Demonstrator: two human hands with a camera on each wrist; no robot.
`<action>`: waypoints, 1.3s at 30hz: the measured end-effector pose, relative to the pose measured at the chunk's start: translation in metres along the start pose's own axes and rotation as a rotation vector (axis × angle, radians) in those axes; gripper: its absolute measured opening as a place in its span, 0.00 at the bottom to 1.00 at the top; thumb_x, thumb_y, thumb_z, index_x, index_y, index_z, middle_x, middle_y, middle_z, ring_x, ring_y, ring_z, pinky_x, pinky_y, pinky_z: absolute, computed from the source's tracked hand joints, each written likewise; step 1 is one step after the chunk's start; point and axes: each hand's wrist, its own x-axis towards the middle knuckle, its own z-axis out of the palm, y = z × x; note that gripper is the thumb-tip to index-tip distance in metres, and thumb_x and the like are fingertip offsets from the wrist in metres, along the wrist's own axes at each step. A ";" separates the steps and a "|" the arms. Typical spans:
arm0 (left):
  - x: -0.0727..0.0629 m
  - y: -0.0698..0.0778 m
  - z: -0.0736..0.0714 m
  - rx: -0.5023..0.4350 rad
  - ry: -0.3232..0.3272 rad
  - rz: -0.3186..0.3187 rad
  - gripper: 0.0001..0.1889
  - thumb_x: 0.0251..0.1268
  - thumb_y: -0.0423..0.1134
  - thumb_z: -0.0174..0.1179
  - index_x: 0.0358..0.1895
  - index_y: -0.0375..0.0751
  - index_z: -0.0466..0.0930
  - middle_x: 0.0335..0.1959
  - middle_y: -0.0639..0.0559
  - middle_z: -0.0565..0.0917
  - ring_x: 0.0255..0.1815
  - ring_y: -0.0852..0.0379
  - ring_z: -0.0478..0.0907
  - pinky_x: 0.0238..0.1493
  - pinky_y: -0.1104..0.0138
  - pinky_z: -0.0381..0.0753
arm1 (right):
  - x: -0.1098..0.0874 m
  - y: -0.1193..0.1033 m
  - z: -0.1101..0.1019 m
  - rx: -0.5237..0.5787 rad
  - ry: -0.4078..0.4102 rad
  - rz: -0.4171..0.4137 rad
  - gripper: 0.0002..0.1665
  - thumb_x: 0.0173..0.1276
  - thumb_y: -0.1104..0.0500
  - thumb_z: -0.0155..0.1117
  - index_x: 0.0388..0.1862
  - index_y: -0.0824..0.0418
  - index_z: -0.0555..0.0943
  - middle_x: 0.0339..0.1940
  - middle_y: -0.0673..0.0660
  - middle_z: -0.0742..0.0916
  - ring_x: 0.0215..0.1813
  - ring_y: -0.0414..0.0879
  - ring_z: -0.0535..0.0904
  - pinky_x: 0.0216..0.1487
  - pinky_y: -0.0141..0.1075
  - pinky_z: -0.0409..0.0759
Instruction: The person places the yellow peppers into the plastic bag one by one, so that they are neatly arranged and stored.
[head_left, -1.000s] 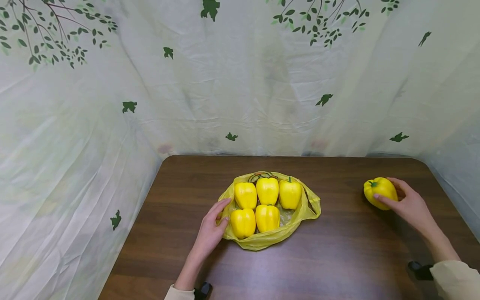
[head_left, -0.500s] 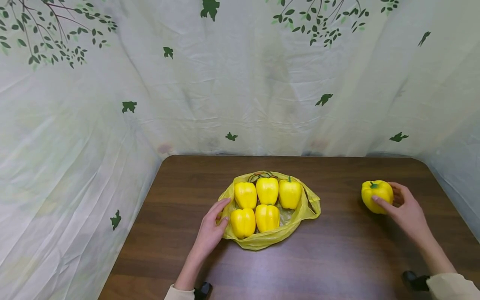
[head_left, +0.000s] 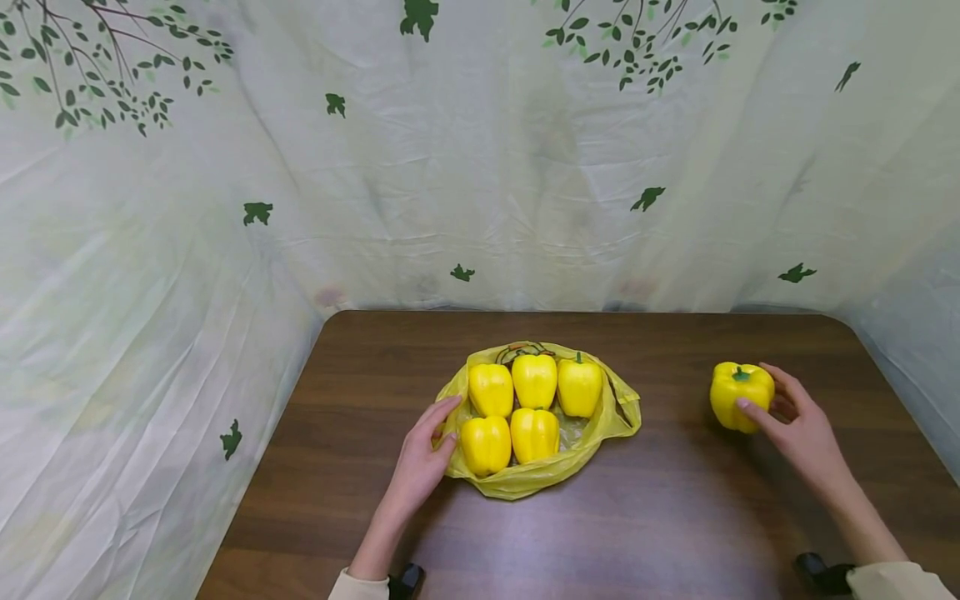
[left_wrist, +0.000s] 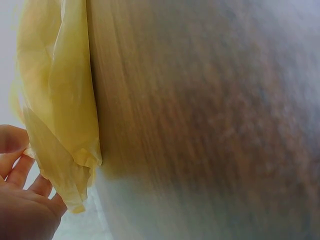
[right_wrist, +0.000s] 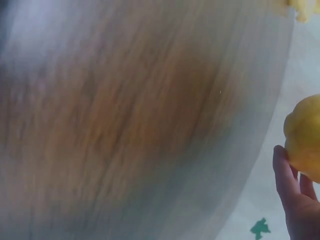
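Observation:
My right hand (head_left: 802,429) grips a yellow bell pepper (head_left: 731,392), thumb on the near side and fingers round its right. Its green stem points up in the head view. In the right wrist view, the same bell pepper (right_wrist: 306,140) is held at the right edge, part of it cut off by the frame. At the left side of a yellow plastic bag (head_left: 555,477), my left hand (head_left: 420,458) holds the rim; the left wrist view has the bag's edge (left_wrist: 60,100) between thumb and fingers. Inside the rolled-down bag, several yellow bell peppers (head_left: 536,435) stand in two rows.
Both the bag and the hands are over a brown wooden table (head_left: 360,358). Its far edge meets a pale curtain (head_left: 495,192) with green leaf prints, which also hangs along the left and right. A black strap (head_left: 821,573) sits at the right wrist.
My right hand has moved left with the bell pepper, whose stem has turned from facing left to facing up. The left hand and the bag have stayed in place.

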 end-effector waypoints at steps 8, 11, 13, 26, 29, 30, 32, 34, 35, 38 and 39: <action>0.000 0.000 0.000 -0.007 -0.008 -0.008 0.27 0.64 0.25 0.57 0.67 0.46 0.74 0.66 0.55 0.73 0.67 0.53 0.68 0.58 0.52 0.74 | -0.003 -0.011 0.009 0.011 -0.005 -0.058 0.43 0.73 0.47 0.59 0.78 0.60 0.54 0.69 0.71 0.67 0.61 0.68 0.66 0.38 0.20 0.69; 0.000 0.000 0.000 -0.009 -0.007 -0.009 0.28 0.64 0.25 0.57 0.67 0.46 0.74 0.65 0.56 0.73 0.67 0.54 0.68 0.58 0.53 0.74 | -0.005 -0.016 0.012 0.012 -0.004 -0.078 0.42 0.72 0.47 0.60 0.77 0.60 0.56 0.68 0.70 0.68 0.61 0.66 0.68 0.39 0.18 0.68; 0.000 0.000 0.000 -0.008 -0.005 0.004 0.28 0.63 0.25 0.57 0.67 0.45 0.74 0.66 0.55 0.74 0.67 0.53 0.68 0.58 0.52 0.74 | -0.006 -0.019 0.015 0.017 0.001 -0.095 0.41 0.72 0.48 0.61 0.77 0.60 0.57 0.68 0.68 0.70 0.60 0.59 0.69 0.41 0.17 0.68; 0.001 -0.001 0.000 -0.016 0.000 0.006 0.28 0.63 0.24 0.56 0.67 0.45 0.74 0.65 0.55 0.74 0.68 0.54 0.66 0.64 0.53 0.71 | -0.010 -0.033 0.032 0.057 -0.020 -0.117 0.41 0.71 0.48 0.63 0.75 0.63 0.58 0.67 0.67 0.71 0.61 0.61 0.70 0.45 0.15 0.69; 0.001 -0.001 0.000 -0.015 0.001 0.007 0.28 0.63 0.24 0.56 0.67 0.44 0.74 0.65 0.55 0.74 0.68 0.54 0.66 0.64 0.53 0.71 | -0.010 -0.034 0.035 0.072 -0.026 -0.111 0.41 0.71 0.49 0.63 0.74 0.64 0.58 0.67 0.68 0.71 0.61 0.64 0.70 0.44 0.15 0.70; 0.001 -0.001 0.000 -0.015 0.000 0.005 0.28 0.63 0.24 0.56 0.67 0.44 0.74 0.65 0.55 0.74 0.69 0.54 0.66 0.64 0.53 0.71 | -0.010 -0.034 0.035 0.077 -0.029 -0.110 0.41 0.71 0.50 0.63 0.74 0.64 0.58 0.67 0.69 0.71 0.61 0.65 0.70 0.44 0.15 0.70; 0.001 -0.001 0.000 -0.012 -0.002 0.002 0.28 0.63 0.24 0.56 0.67 0.45 0.75 0.65 0.55 0.74 0.69 0.54 0.66 0.64 0.53 0.71 | -0.010 -0.034 0.037 0.087 -0.032 -0.101 0.41 0.71 0.50 0.63 0.73 0.65 0.58 0.67 0.69 0.70 0.62 0.65 0.70 0.43 0.15 0.70; 0.000 0.000 0.000 -0.010 -0.002 0.007 0.28 0.63 0.24 0.56 0.67 0.44 0.74 0.66 0.54 0.73 0.69 0.52 0.66 0.64 0.52 0.70 | -0.010 -0.034 0.038 0.104 -0.039 -0.096 0.40 0.71 0.51 0.63 0.73 0.64 0.57 0.67 0.69 0.70 0.63 0.67 0.69 0.43 0.16 0.71; 0.000 0.000 0.000 -0.008 -0.002 0.009 0.28 0.63 0.24 0.56 0.67 0.44 0.74 0.66 0.53 0.73 0.69 0.52 0.66 0.64 0.52 0.70 | -0.011 -0.035 0.039 0.114 -0.043 -0.096 0.40 0.71 0.51 0.63 0.73 0.65 0.57 0.67 0.69 0.69 0.63 0.68 0.69 0.43 0.16 0.71; 0.000 0.001 0.000 -0.007 0.001 0.018 0.28 0.63 0.24 0.57 0.67 0.44 0.74 0.66 0.52 0.73 0.69 0.50 0.67 0.63 0.50 0.71 | -0.011 -0.037 0.042 0.142 -0.055 -0.100 0.40 0.71 0.52 0.63 0.73 0.65 0.57 0.67 0.67 0.68 0.64 0.69 0.68 0.44 0.17 0.72; 0.000 0.001 0.000 -0.008 0.002 0.022 0.28 0.63 0.24 0.57 0.67 0.43 0.74 0.66 0.52 0.73 0.69 0.50 0.67 0.63 0.50 0.71 | -0.011 -0.038 0.043 0.149 -0.060 -0.106 0.40 0.71 0.52 0.63 0.73 0.65 0.57 0.67 0.66 0.68 0.64 0.69 0.68 0.45 0.17 0.72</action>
